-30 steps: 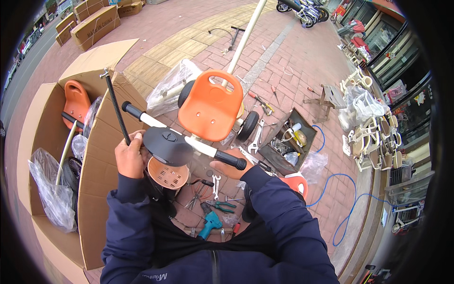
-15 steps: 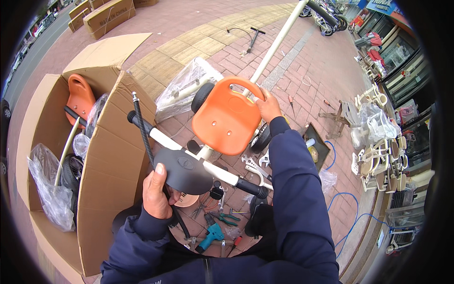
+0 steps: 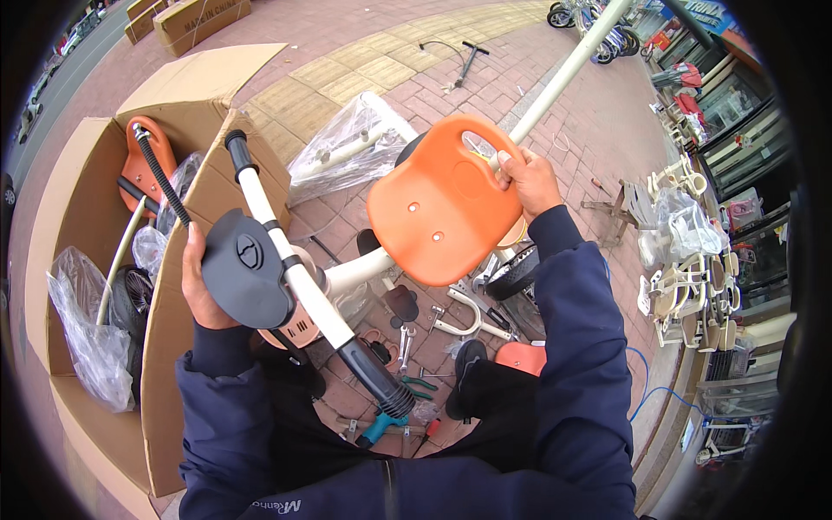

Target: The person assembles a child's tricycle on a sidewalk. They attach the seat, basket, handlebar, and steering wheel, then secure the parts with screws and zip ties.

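A child's ride-on with a white tubular frame stands tilted in front of me. My right hand (image 3: 530, 180) is closed around the upper right rim of its orange seat (image 3: 442, 204), beside the handle slot. My left hand (image 3: 204, 279) grips the outer edge of a dark grey plastic cover (image 3: 247, 269), which sits against the white handlebar (image 3: 299, 269). The fingers under that cover are hidden. A black coil-wrapped cable (image 3: 159, 172) rises just above this hand. The handlebar ends in black grips. A long white pole (image 3: 572, 74) extends beyond the seat to the upper right.
At left stands an open cardboard box (image 3: 186, 286) holding another orange seat (image 3: 147, 165) and wrapped parts. Below lie a teal power tool (image 3: 379, 430), pliers (image 3: 420, 386) and wrenches (image 3: 406, 345). Plastic-wrapped tubes (image 3: 351, 147) and a floor pump (image 3: 469, 65) lie farther off. White parts (image 3: 693, 277) are piled at right.
The ride-on has swung round, its handlebar now running more steeply toward me. The orange seat has shifted right with my right hand. My left hand has moved left and up with the cover.
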`<action>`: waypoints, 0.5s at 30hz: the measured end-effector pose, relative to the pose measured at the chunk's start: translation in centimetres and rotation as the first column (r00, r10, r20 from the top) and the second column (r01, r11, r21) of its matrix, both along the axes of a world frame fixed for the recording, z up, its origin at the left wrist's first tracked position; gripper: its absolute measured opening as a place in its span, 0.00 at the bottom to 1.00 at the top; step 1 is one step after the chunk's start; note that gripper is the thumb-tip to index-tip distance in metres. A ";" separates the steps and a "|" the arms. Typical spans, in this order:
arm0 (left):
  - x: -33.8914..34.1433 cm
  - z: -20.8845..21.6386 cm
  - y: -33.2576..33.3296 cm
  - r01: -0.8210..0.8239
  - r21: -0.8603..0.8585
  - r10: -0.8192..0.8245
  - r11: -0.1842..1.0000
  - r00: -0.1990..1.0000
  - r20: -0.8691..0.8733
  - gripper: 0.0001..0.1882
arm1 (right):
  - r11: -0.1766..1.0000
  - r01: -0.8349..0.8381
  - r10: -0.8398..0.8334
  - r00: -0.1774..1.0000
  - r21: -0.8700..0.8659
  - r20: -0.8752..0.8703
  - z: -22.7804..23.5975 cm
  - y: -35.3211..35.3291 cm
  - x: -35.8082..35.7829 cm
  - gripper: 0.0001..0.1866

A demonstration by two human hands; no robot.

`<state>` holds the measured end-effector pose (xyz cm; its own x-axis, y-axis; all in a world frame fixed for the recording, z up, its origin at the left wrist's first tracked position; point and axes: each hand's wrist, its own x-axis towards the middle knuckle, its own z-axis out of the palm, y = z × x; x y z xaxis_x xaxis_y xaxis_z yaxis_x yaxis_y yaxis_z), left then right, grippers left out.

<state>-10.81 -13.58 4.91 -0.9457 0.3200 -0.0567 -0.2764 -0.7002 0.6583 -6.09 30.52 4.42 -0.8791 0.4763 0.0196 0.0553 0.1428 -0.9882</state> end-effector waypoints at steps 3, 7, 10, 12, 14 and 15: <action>-1.9 -0.7 -1.0 0.132 0.082 -0.129 0.988 0.991 -0.043 0.30 | 0.994 0.072 -0.078 0.995 -0.083 -0.064 0.4 -1.4 2.1 0.11; -5.0 -2.5 -2.9 0.103 0.031 -0.097 0.994 0.984 -0.151 0.32 | 0.972 0.171 -0.203 0.957 -0.164 -0.208 -0.4 -4.9 4.6 0.08; -8.2 -3.4 -4.4 0.168 0.122 -0.120 0.978 0.937 -0.327 0.34 | 0.942 0.136 -0.239 0.913 -0.306 -0.330 -0.8 -7.9 5.6 0.14; -9.7 -3.9 -4.8 0.120 0.114 -0.076 0.986 0.940 -0.333 0.35 | 0.944 0.197 -0.279 0.903 -0.265 -0.325 -0.9 -9.0 6.2 0.14; -10.2 -4.5 -4.6 -0.019 0.073 0.036 0.997 0.972 -0.231 0.34 | 0.907 0.256 -0.349 0.902 -0.335 -0.255 -1.4 -9.8 6.5 0.13; -10.3 -4.6 -4.2 -0.066 0.023 0.070 0.998 0.973 -0.222 0.33 | 0.903 0.236 -0.342 0.901 -0.359 -0.267 -1.8 -9.9 6.6 0.13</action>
<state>-21.06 -17.82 0.32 -0.9536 0.2538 0.1621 -0.0756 -0.7228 0.6869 0.52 20.63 2.62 -0.6726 0.7355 0.0815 -0.2764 -0.1476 -0.9496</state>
